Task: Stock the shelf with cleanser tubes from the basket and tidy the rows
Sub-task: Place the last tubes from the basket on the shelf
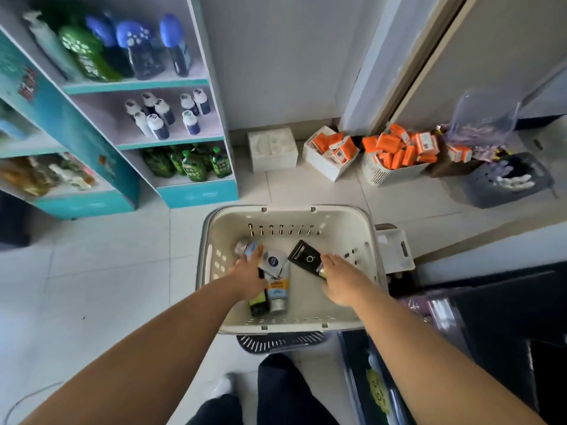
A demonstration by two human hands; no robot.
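Note:
A cream plastic basket (365,240) stands on the tiled floor in front of me with several cleanser tubes in it. My left hand (250,277) reaches into its left side and grips a grey-and-blue tube (270,260); a yellow-and-blue tube (277,291) and a green-black tube (257,303) lie just beneath. My right hand (340,279) reaches in from the right and holds the lower end of a black tube (303,257). The teal-and-white shelf unit (196,191) stands at the upper left, carrying bottles and green pouches.
A second teal shelf unit (79,207) is at far left. Along the back wall sit a white box (273,150), a white box of orange cartons (329,154), a white basket of orange cartons (395,161) and a grey basket (509,182). A dark basket (280,342) lies under the cream one.

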